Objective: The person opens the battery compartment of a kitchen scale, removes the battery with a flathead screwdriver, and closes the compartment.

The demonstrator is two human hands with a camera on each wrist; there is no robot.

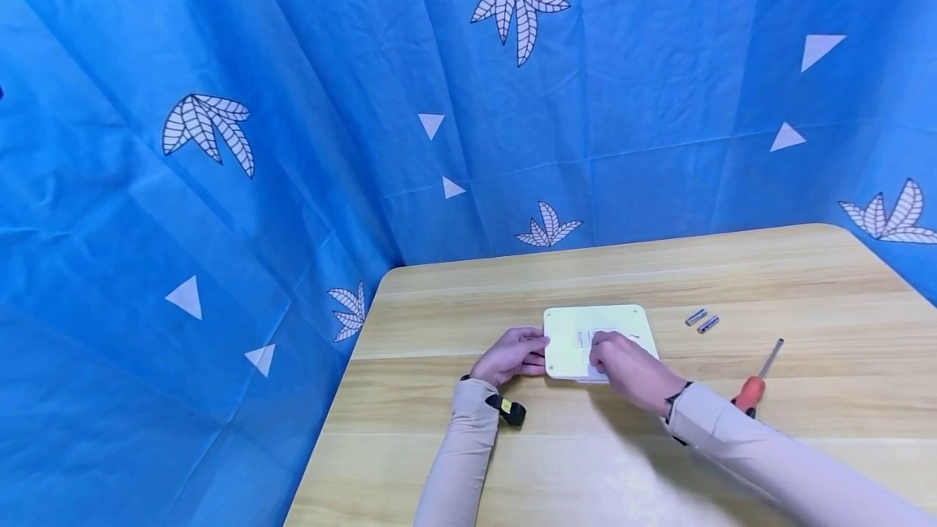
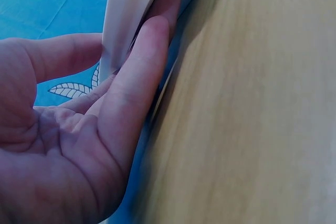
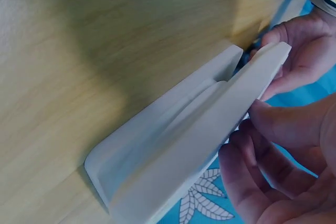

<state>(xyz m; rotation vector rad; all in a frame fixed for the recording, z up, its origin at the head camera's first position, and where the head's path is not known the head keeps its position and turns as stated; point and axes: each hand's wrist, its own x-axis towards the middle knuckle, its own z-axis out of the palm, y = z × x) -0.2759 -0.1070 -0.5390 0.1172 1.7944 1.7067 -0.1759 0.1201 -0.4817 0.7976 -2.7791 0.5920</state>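
A flat white device (image 1: pixel 562 332) with rounded corners and small corner screws lies on the wooden table with a printed label (image 1: pixel 584 338) facing up. My left hand (image 1: pixel 510 358) grips its left edge, the thumb on the upper face and fingers underneath, as the left wrist view shows. Over the label area is my right hand (image 1: pixel 631 368), fingers curled, with thumb and fingertips right at the upper face. Whether they pinch something small, I cannot tell. From the side, in the right wrist view, the device (image 3: pixel 184 140) has two layers with a gap between them.
Two small batteries (image 1: pixel 702 321) lie side by side to the right of the device. Nearer me, a screwdriver (image 1: pixel 752 389) with a red handle lies close to my right forearm. A blue patterned cloth (image 1: pixel 498 145) hangs behind the table (image 1: pixel 439 299) and along its left.
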